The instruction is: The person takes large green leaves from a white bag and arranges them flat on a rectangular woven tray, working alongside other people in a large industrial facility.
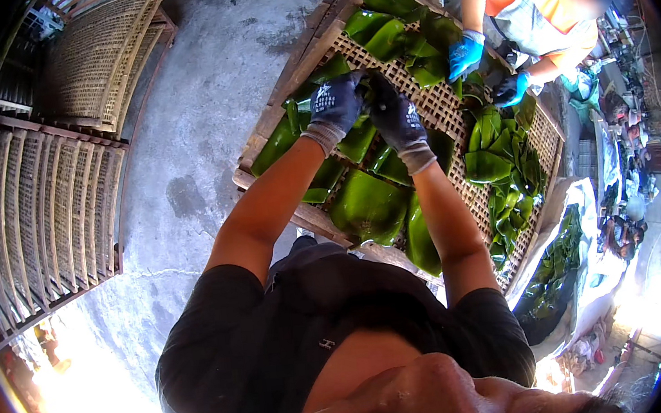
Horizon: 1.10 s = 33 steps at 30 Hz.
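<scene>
My left hand [334, 103], in a dark work glove with a grey cuff, is above the woven bamboo tray [346, 44]. Close beside it is my right hand [398, 112] in a matching glove. Between them, the curled fingers of both pinch a small dark green piece [364, 90], mostly hidden by the gloves. Glossy green kelp-like sheets [369, 206] lie flat and side by side under my forearms. On the tray's right part, folded green pieces [500, 162] are heaped together.
Across the tray, a co-worker's blue-gloved hand [464, 58] touches the green pieces, with the other gloved hand [512, 90] nearby. A white sack [583, 231] of dark green pieces stands at right. Slatted woven racks [42, 208] stand left on the concrete floor [197, 100].
</scene>
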### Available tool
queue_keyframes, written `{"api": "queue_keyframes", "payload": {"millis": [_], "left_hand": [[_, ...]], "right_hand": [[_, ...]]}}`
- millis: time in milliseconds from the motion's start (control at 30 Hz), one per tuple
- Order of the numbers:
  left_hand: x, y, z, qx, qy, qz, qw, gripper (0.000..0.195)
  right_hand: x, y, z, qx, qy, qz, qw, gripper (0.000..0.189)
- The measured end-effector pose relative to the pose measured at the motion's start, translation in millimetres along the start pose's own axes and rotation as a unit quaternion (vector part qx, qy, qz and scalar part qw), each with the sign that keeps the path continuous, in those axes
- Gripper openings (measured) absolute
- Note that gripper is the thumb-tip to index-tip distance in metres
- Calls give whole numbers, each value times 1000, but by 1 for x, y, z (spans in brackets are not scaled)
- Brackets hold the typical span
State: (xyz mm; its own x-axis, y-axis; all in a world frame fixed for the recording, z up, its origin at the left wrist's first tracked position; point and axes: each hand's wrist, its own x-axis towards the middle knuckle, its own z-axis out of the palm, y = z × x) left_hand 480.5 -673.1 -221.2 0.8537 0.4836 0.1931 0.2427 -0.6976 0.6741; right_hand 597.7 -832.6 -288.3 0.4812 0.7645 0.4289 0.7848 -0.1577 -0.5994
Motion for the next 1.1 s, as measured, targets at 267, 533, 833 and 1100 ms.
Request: {"api": "queue_keyframes", "payload": {"millis": [267, 533, 833, 1100], "left_hand": [[55, -58, -30, -176, -22, -74, 981, 55], [-17, -104, -63, -307, -23, -149, 940, 29], [-34, -126, -33, -237, 37, -10, 971, 26], [-22, -35, -32, -167, 31, 32, 985, 28]], "right_hand": [[102, 68, -21, -1, -78, 89, 993, 25], [160, 105, 9, 132, -331, 310, 881, 31], [125, 119, 10, 9, -224, 235, 946, 53], [17, -14, -82, -130, 3, 141, 981, 48]]}}
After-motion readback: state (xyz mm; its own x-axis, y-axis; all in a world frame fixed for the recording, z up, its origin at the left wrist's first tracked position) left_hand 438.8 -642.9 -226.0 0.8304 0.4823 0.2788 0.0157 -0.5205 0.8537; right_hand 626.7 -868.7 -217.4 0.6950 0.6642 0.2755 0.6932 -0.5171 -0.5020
